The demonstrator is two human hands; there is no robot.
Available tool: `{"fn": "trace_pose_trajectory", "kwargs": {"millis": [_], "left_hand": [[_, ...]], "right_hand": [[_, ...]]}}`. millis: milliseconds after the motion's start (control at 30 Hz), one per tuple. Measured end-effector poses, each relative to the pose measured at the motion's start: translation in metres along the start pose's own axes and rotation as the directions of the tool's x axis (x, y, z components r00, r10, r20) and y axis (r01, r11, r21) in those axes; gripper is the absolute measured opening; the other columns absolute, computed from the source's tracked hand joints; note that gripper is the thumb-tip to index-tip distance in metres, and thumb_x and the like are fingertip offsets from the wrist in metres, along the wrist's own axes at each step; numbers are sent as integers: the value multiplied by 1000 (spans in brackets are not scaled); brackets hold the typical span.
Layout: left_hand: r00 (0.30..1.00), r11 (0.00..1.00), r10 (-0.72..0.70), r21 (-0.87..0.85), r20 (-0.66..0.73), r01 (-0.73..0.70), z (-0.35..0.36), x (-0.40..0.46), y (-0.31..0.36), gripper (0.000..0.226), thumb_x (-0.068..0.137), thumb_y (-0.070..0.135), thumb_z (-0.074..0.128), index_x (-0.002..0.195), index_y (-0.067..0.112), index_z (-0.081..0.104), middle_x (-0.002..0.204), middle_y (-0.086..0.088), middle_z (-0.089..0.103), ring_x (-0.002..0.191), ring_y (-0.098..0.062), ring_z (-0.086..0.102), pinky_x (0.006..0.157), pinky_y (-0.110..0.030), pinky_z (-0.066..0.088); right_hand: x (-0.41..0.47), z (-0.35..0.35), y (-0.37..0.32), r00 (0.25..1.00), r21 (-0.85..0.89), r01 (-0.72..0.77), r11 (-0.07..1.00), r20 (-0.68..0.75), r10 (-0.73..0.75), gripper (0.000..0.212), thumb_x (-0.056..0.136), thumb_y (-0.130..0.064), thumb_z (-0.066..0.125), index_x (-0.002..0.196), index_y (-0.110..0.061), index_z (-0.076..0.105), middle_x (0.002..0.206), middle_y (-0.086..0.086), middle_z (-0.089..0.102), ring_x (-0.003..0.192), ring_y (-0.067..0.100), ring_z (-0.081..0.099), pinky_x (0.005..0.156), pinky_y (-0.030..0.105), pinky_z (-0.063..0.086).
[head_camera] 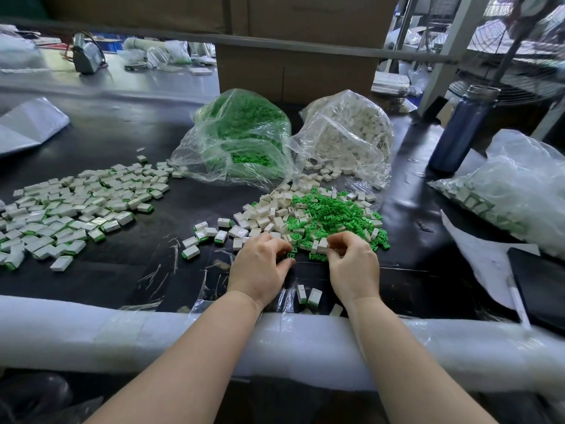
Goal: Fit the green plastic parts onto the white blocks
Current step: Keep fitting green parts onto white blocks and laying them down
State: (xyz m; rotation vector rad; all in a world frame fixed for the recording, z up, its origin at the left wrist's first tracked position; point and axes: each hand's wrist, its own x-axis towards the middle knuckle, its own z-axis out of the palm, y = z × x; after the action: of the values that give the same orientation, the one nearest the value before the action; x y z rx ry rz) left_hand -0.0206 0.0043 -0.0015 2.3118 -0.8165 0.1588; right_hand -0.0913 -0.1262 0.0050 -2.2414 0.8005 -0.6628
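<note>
Where the black counter runs out to the left: a wide scatter of finished blocks, white with green edges, lying flat and loosely touching. Farther back, left of centre: a clear bag of green parts, mouth open toward the near side. Just right of it, touching: a second clear bag of white blocks, some spilled out at its mouth. In front of both bags: a mixed heap, white blocks on its left side, green plastic parts piled on its right.

At the heap's near edge, left hand palm down, grip curled, thumb and fingertips drawn together over a small green part on the counter; whether pinched or only touched, cannot tell. Beside it, right hand, grip curled and pinching a white block at the fingertips. Between the wrists, near the padded white edge: two upright finished pieces.

Far right: a dark blue bottle standing upright, then another filled clear bag.
</note>
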Motion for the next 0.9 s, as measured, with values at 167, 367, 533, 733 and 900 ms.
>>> {"fn": "trace_pose_trajectory", "kwargs": {"millis": [167, 367, 533, 733, 900], "left_hand": [[1000, 1000, 18, -1, -18, -18, -1, -1, 1, 22, 85, 25, 65, 106, 17, 67, 92, 10, 48, 102, -14, 46, 82, -13, 27], [997, 998, 50, -44, -60, -53, -1, -1, 2, 22, 85, 24, 65, 106, 17, 67, 88, 13, 45, 91, -6, 40, 80, -14, 31], [994, 973, 84, -211, -66, -96, -5, -2, 7, 31, 83, 14, 67, 114, 17, 65, 96, 0, 64, 90, -14, 58, 88, -25, 46], [994, 947, -11, -320, -108, -24, -6, -1, 6, 15, 82, 14, 68, 97, 13, 72, 85, 5, 66, 78, -9, 60, 77, -10, 45], [996, 936, -60, -350, -61, 35, -6, 0, 6, 14, 86, 17, 64, 99, 16, 70, 86, 10, 61, 80, -7, 57, 80, -18, 48]], "right_hand": [[1, 3, 1, 999, -105, 31, 994, 39, -27, 32, 91, -25, 59, 122, -17, 60, 118, 3, 51, 116, 19, 42, 96, 26, 31], [1, 4, 1, 995, -115, 94, 989, -3, -95, 19, 90, -23, 60, 103, -12, 67, 109, 5, 55, 109, 21, 44, 91, 30, 32], [-7, 3, -9, 957, 17, 270, 963, 107, -270, 15, 89, -16, 62, 99, -8, 69, 96, 5, 65, 96, 22, 55, 84, 28, 41], [-8, 2, -10, 958, 27, 252, 967, 133, -253, 18, 84, -15, 67, 102, -12, 70, 97, 3, 69, 94, 19, 60, 88, 32, 46], [-5, 3, -2, 987, -221, 160, 962, 69, -148, 7, 85, -26, 64, 89, -22, 68, 99, -5, 63, 102, 17, 52, 85, 29, 32]]}}
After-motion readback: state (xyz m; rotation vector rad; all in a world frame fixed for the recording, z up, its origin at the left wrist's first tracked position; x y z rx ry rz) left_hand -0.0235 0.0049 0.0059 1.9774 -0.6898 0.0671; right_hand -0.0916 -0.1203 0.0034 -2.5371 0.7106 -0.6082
